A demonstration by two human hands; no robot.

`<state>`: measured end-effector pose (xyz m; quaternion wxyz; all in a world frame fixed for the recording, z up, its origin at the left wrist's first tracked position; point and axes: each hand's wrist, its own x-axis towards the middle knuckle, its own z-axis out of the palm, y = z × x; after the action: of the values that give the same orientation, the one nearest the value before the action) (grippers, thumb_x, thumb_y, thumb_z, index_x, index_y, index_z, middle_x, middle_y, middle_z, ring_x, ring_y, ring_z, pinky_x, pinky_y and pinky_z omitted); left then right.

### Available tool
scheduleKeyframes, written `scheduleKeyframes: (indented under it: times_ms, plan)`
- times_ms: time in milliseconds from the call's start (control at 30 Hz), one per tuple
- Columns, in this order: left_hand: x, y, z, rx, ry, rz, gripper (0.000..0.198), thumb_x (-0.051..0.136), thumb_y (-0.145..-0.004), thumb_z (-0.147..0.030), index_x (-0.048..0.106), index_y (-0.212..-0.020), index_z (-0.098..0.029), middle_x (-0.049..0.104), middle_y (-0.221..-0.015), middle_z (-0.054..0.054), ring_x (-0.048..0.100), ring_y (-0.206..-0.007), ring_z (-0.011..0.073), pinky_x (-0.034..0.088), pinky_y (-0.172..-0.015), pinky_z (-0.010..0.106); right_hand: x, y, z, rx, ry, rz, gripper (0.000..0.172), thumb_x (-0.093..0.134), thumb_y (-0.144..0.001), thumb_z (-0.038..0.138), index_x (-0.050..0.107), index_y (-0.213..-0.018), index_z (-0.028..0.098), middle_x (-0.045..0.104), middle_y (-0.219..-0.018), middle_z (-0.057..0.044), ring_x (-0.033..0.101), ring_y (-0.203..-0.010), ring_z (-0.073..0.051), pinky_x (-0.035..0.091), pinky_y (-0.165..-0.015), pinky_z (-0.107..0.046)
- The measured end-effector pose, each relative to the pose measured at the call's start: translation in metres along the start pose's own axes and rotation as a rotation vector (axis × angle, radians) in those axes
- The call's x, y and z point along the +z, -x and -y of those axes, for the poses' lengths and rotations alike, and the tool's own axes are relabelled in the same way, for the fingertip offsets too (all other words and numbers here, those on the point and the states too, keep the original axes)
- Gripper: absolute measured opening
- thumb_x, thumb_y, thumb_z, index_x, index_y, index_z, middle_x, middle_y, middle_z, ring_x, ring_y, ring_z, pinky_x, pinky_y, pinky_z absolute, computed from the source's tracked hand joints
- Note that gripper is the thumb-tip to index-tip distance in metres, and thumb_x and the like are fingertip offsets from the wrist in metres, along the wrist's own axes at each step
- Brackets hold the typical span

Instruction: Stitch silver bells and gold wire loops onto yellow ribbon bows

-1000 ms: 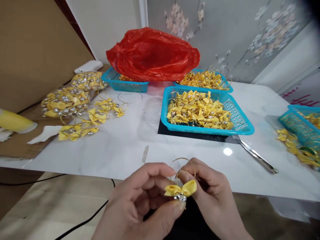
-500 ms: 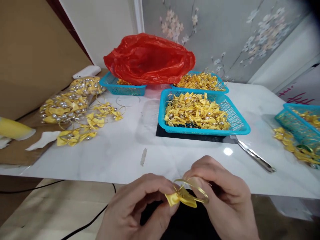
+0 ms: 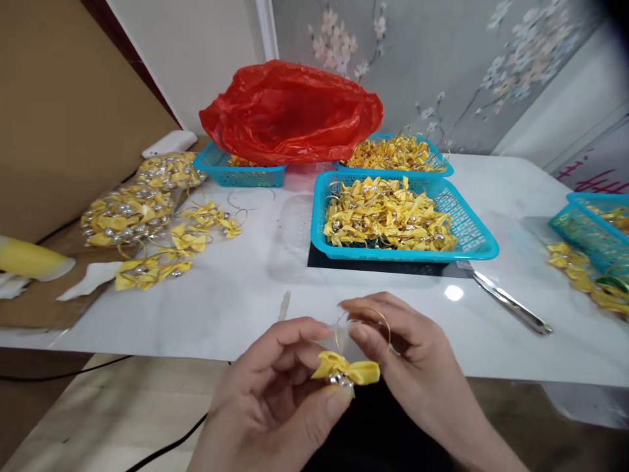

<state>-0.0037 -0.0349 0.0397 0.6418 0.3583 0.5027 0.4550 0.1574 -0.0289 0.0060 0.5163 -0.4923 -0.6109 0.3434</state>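
Both hands meet at the near edge of the white table (image 3: 236,295). My left hand (image 3: 275,400) pinches a small yellow ribbon bow (image 3: 346,370) with a silver bead under it, thumb below and fingers above. My right hand (image 3: 417,373) pinches the thin gold wire loop (image 3: 363,328) that rises from the bow. The bow sits between the two hands, just off the table edge. A turquoise basket (image 3: 472,229) heaped with the same yellow bows stands straight ahead.
A red plastic bag (image 3: 289,115) lies over two more turquoise baskets (image 3: 240,172) at the back. Piles of bows with silver beads (image 3: 132,213) lie at left. Scissors (image 3: 511,303) lie at right, near another basket (image 3: 590,229). A black cable (image 3: 162,449) crosses the floor.
The bow was turned over between my fingers and turned back, so the wire loop stands upright again with the bead underneath. Both hands stayed at the table edge.
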Motion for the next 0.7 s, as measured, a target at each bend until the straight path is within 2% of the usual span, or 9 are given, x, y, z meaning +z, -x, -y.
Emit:
scheduleKeyframes:
  times_ms: [67, 167, 233, 300, 400, 567, 700]
  plan:
    - [-0.001, -0.001, 0.002, -0.012, -0.006, -0.034, 0.031, 0.09, -0.059, -0.024, 0.078, -0.087, -0.027, 0.073, -0.069, -0.002, 0.066, -0.06, 0.011, 0.055, -0.058, 0.014, -0.008, 0.007, 0.001, 0.018, 0.105, -0.135, 0.015, 0.059, -0.096, 0.022, 0.07, -0.106, 0.025, 0.066, -0.102, -0.002, 0.064, -0.083, -0.011, 0.051, -0.066, -0.015]
    - [-0.002, -0.003, 0.005, -0.028, 0.009, -0.049, 0.029, 0.091, -0.06, -0.026, 0.078, -0.086, -0.026, 0.073, -0.069, -0.002, 0.066, -0.058, 0.0107, 0.056, -0.059, 0.014, -0.016, 0.019, 0.009, 0.032, 0.168, -0.299, 0.014, 0.058, -0.096, 0.022, 0.068, -0.105, 0.026, 0.063, -0.094, 0.0, 0.058, -0.068, -0.007, 0.048, -0.058, -0.013]
    - [-0.001, -0.004, 0.005, -0.017, 0.016, -0.053, 0.029, 0.091, -0.06, -0.026, 0.078, -0.086, -0.027, 0.072, -0.069, -0.003, 0.065, -0.06, 0.01, 0.056, -0.059, 0.013, -0.015, 0.024, 0.016, 0.009, 0.098, -0.244, 0.012, 0.059, -0.094, 0.02, 0.066, -0.101, 0.026, 0.059, -0.085, 0.002, 0.056, -0.064, -0.007, 0.045, -0.053, -0.014]
    - [-0.001, -0.004, 0.005, -0.005, 0.013, -0.054, 0.03, 0.092, -0.059, -0.026, 0.078, -0.086, -0.027, 0.072, -0.071, -0.003, 0.066, -0.061, 0.0095, 0.055, -0.06, 0.011, -0.009, 0.024, 0.02, 0.015, 0.009, -0.11, 0.009, 0.063, -0.09, 0.02, 0.066, -0.097, 0.026, 0.058, -0.081, 0.002, 0.055, -0.062, -0.009, 0.043, -0.05, -0.016]
    - [0.0, -0.004, 0.003, -0.03, 0.022, -0.04, 0.03, 0.092, -0.06, -0.025, 0.077, -0.085, -0.026, 0.072, -0.071, -0.004, 0.067, -0.062, 0.0098, 0.056, -0.061, 0.011, 0.0, 0.017, 0.022, 0.124, -0.096, 0.033, 0.003, 0.065, -0.091, 0.024, 0.066, -0.09, 0.022, 0.058, -0.077, 0.001, 0.052, -0.058, -0.01, 0.04, -0.047, -0.02]
    - [-0.002, -0.004, 0.001, -0.1, 0.116, 0.05, 0.03, 0.091, -0.063, -0.025, 0.075, -0.088, -0.027, 0.074, -0.069, -0.004, 0.067, -0.057, 0.0086, 0.055, -0.059, 0.011, 0.004, 0.01, 0.02, 0.25, -0.225, 0.102, 0.019, 0.058, -0.096, 0.029, 0.065, -0.083, 0.018, 0.058, -0.075, -0.002, 0.052, -0.059, -0.011, 0.044, -0.052, -0.021]
    - [-0.004, -0.005, 0.003, -0.103, 0.137, 0.078, 0.03, 0.09, -0.066, -0.025, 0.074, -0.091, -0.029, 0.074, -0.069, -0.004, 0.067, -0.058, 0.0084, 0.054, -0.06, 0.012, 0.004, 0.009, 0.021, 0.258, -0.247, 0.102, 0.02, 0.057, -0.097, 0.03, 0.064, -0.082, 0.018, 0.057, -0.075, -0.001, 0.05, -0.057, -0.01, 0.042, -0.05, -0.021]
